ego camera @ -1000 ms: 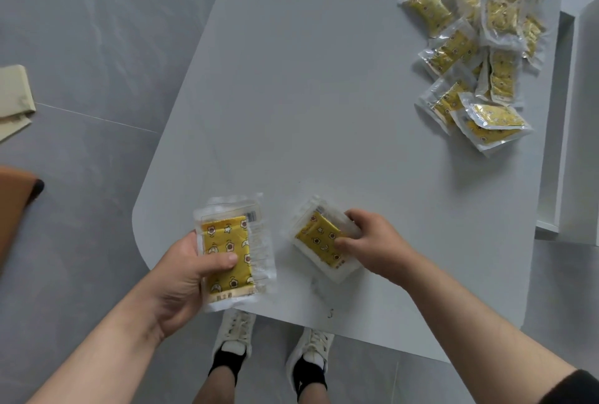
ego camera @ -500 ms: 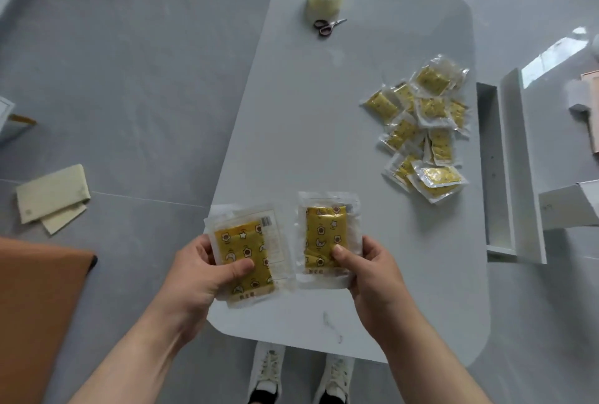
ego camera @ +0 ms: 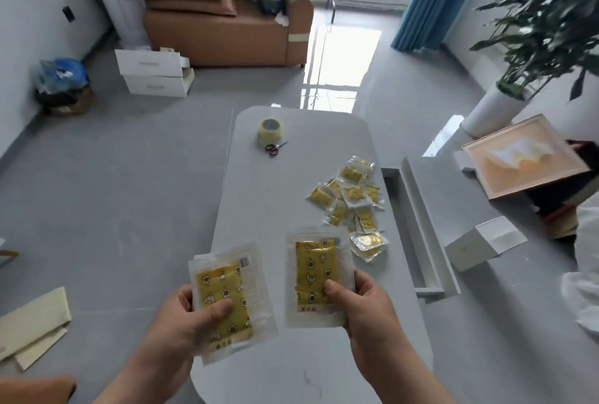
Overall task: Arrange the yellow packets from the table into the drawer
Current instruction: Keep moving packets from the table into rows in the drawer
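Observation:
My left hand (ego camera: 181, 322) grips a yellow packet in clear wrap (ego camera: 227, 293) above the near left edge of the grey table (ego camera: 259, 202). To its right, my right hand (ego camera: 363, 303) holds a second yellow packet (ego camera: 316, 269) upright over the table. A pile of several yellow packets (ego camera: 351, 202) lies on the table's right side. Beyond the right edge sits a long white drawer (ego camera: 421, 225), lying open beside the table.
A tape roll (ego camera: 271, 131) and scissors (ego camera: 275, 147) lie at the table's far end. White drawer units (ego camera: 152, 76) and a brown sofa (ego camera: 223, 24) stand at the back. A small white box (ego camera: 483, 241), a framed picture (ego camera: 522, 160) and a potted plant (ego camera: 492, 112) are at right.
The view has tilted up from the tabletop to the room. My right hand lifted its packet off the table and turned it upright beside the left one.

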The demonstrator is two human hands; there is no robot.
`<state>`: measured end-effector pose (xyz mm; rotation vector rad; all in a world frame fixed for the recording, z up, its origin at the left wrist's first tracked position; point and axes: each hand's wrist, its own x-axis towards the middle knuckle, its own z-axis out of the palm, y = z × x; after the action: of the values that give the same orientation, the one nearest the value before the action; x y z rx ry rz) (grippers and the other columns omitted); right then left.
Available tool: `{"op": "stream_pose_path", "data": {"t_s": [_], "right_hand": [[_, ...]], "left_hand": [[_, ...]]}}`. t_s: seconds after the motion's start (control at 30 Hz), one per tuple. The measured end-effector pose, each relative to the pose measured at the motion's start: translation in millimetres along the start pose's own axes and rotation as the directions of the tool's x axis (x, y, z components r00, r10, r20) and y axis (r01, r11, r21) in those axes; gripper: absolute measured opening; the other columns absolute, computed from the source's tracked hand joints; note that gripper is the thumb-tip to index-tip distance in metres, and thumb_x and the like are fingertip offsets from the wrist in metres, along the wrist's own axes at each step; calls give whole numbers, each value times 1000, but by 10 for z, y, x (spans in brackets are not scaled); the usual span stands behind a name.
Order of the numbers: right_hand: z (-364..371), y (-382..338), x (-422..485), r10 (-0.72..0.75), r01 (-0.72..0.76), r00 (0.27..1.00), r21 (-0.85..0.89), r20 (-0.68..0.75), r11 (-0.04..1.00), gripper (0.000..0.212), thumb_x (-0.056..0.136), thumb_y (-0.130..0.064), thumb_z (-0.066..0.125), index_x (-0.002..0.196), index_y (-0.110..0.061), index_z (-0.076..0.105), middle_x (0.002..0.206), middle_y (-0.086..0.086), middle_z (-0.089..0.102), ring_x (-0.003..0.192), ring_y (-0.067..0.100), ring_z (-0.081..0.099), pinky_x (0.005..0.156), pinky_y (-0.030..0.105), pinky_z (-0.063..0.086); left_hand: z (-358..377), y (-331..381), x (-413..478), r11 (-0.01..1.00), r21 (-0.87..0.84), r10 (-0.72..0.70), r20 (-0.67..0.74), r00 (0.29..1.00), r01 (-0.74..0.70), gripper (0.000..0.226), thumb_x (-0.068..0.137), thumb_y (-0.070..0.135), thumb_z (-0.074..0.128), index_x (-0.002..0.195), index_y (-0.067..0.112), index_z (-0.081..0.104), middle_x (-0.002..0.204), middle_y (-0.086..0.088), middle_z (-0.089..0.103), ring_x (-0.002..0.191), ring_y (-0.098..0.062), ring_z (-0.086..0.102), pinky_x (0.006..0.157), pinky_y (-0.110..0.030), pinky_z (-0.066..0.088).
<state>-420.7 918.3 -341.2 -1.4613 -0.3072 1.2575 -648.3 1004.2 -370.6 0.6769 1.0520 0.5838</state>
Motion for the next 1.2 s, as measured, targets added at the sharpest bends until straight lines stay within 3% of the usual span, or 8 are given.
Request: {"op": "stream_pose_path", "data": {"t_s": [0.07,0.17,0.23,0.4,0.5,0.73,0.87,1.2], "right_hand": [[-89,-195,-178,-38,38,999,13,-24,999,22,87,8,59,102,-3,70,95,18,75,85,31,73,66,34,58],[-275,-424,-426,-78,80,995,30,-68,996,21,87,7,60,102,-4,70,94,16,76,85,29,73,66,33,58],[-436,-587,-619,-110,116,989,59,-96,991,21,88,7,59,103,-4,69,95,15,76,85,28,73,68,34,58],[-944,-827,-1084,-187,203,973,112,-138,973,20,88,5,58,104,-1,68,97,17,75,89,31,72,76,38,56],[-1319,-863,-1368,-204,233,961,153,-185,960,20,87,5,59,105,-1,66,97,18,75,88,32,72,76,39,55],[-2321,-757,-2223,-251,281,937,97,-242,955,18,86,6,61,99,-2,70,91,16,76,84,32,74,73,40,56],[-3258,-603,-2964,-259,301,923,118,-283,946,18,86,7,61,99,-2,70,92,16,76,85,33,73,75,41,55],[-3952,-685,-3399,-229,312,894,166,-385,936,21,86,7,61,103,-2,70,94,16,76,90,35,72,73,41,56]], "left_hand": [[184,124,-102,1000,-13,16,19,1000,-16,110,16,20,99,111,-15,55,95,-34,69,73,-42,71,54,-42,58],[469,234,-261,997,-37,67,75,995,-65,60,60,3,73,113,-17,54,87,-30,71,65,-37,72,49,-37,57],[730,288,-393,996,-55,77,120,990,-71,49,67,3,61,112,-15,55,85,-26,72,64,-34,72,49,-34,58],[1390,287,-783,996,-86,50,234,971,-31,37,67,6,63,102,-8,61,79,-21,73,60,-29,72,47,-33,57],[1728,150,-1021,997,-78,16,272,962,6,21,82,-2,50,100,-3,62,78,-19,73,59,-29,72,45,-34,57],[2490,-466,-1626,999,29,15,361,932,-28,43,68,-4,60,111,-9,58,92,-27,70,68,-34,72,52,-36,58],[3201,-1148,-2197,996,77,20,397,917,-55,37,70,-1,59,106,-8,59,91,-27,71,68,-35,72,51,-37,58],[3900,-1379,-2359,982,170,0,440,898,-83,40,70,2,60,109,-6,60,94,-26,72,71,-36,72,54,-39,59]]}}
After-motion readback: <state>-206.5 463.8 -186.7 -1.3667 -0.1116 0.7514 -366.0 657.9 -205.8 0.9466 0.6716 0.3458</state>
